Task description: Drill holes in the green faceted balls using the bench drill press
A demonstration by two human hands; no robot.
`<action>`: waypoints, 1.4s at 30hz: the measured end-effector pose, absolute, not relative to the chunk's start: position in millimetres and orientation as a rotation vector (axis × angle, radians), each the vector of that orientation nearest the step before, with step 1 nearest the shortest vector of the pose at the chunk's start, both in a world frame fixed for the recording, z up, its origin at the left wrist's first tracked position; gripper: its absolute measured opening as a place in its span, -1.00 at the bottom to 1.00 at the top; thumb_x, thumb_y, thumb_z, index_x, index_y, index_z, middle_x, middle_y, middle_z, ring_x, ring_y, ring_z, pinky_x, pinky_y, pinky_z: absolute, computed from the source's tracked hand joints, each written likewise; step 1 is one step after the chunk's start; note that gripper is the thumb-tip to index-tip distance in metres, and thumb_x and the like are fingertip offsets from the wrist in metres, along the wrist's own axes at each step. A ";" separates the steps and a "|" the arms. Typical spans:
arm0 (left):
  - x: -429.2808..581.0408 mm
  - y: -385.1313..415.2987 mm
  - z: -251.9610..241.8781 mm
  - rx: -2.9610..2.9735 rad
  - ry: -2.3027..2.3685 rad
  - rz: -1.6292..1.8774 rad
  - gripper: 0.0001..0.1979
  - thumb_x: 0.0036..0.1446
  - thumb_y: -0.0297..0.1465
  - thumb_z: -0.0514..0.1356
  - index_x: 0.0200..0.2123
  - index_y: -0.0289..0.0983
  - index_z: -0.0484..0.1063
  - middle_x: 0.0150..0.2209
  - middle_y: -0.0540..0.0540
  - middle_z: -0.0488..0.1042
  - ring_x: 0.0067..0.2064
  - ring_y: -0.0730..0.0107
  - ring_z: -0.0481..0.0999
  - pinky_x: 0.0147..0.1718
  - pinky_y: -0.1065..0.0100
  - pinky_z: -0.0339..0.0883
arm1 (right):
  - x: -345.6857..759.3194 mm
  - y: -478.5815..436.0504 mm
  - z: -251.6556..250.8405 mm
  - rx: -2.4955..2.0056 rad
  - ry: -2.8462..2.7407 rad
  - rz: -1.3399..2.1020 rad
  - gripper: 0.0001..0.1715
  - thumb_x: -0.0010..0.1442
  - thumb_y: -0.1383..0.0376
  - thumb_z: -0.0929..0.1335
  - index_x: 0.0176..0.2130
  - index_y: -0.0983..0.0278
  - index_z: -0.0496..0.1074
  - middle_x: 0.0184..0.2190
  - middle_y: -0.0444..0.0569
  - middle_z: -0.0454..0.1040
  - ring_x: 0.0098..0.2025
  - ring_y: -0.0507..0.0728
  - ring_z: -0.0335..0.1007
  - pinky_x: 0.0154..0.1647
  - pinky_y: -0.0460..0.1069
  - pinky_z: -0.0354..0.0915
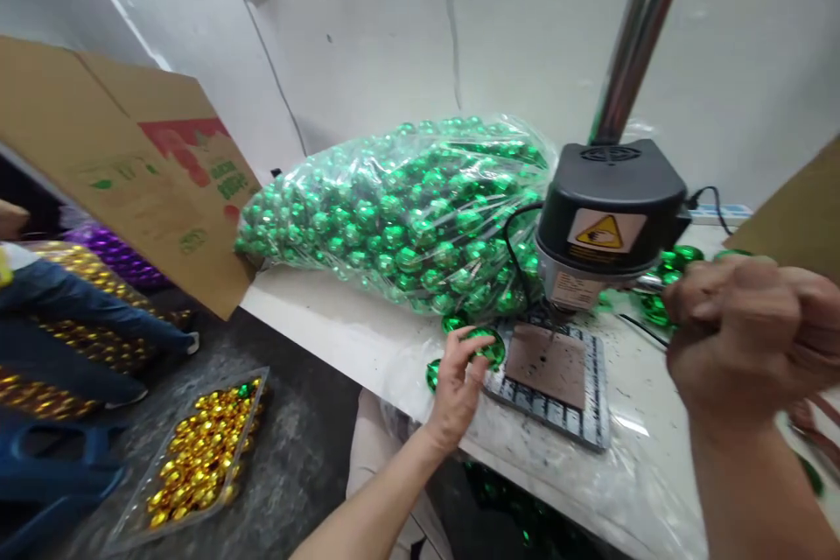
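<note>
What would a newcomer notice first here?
Probably the big clear bag of shiny green balls on the white table, before the wall. Next, the black drill press at right, with its yellow warning sign, and the tub of gold balls on the floor at lower left.

The green balls look mirror-smooth and metallic — all hard gloss — under crinkled, clear plastic film. The black motor housing has a smooth, low-sheen finish; its column is polished metal. The cardboard box is matt, the white tabletop smooth, the gold balls brightly glossy
</note>
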State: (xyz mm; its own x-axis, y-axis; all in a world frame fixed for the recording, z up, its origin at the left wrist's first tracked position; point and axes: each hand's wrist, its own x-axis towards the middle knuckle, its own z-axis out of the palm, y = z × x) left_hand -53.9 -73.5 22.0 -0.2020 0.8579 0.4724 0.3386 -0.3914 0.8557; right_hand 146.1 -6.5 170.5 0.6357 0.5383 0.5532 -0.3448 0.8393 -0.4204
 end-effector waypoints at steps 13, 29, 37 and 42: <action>-14.8 -25.6 19.5 1.135 1.167 1.435 -0.35 0.06 -0.05 0.37 0.14 -0.26 0.41 0.02 -0.17 0.54 0.04 0.27 0.52 0.05 0.31 0.38 | 151.3 -1.8 174.1 -0.419 -1.148 0.178 -0.48 0.29 0.22 0.32 -0.62 0.25 0.08 -0.70 -0.24 0.07 -0.65 -0.09 0.09 -0.61 -0.07 0.04; -8.3 -0.6 3.5 1.460 1.301 1.341 -0.43 0.05 -0.20 0.39 0.12 -0.27 0.46 0.11 -0.23 0.51 0.17 0.11 0.46 0.21 0.13 0.27 | 150.1 -0.8 174.9 -0.383 -1.165 0.179 -0.48 0.31 0.22 0.31 -0.59 0.27 0.06 -0.68 -0.24 0.08 -0.63 -0.13 0.06 -0.60 -0.08 -0.04; -5.4 -2.1 3.9 1.621 1.263 1.288 -0.45 0.01 -0.26 0.42 0.08 -0.23 0.44 0.06 -0.17 0.52 0.14 0.12 0.48 0.19 0.11 0.28 | 147.3 -2.0 176.3 -0.405 -1.158 0.142 -0.47 0.31 0.22 0.31 -0.59 0.26 0.04 -0.69 -0.23 0.06 -0.64 -0.12 0.02 -0.58 -0.07 -0.03; -0.7 -3.9 4.5 1.692 1.192 1.273 -0.50 0.03 -0.32 0.42 0.04 -0.22 0.40 -0.01 -0.12 0.51 0.04 0.20 0.51 0.07 0.20 0.36 | 145.3 -1.4 179.9 -0.399 -1.149 0.134 -0.47 0.32 0.28 0.30 -0.59 0.27 0.01 -0.69 -0.24 0.03 -0.65 -0.14 -0.02 -0.59 -0.09 -0.05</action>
State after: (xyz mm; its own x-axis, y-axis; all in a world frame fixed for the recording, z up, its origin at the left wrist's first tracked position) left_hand -0.7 -3.9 4.5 0.0952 0.9424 0.3207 0.2581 -0.3345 0.9064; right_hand 145.3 -1.4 179.9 0.4102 0.3050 0.8595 0.0986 0.9221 -0.3743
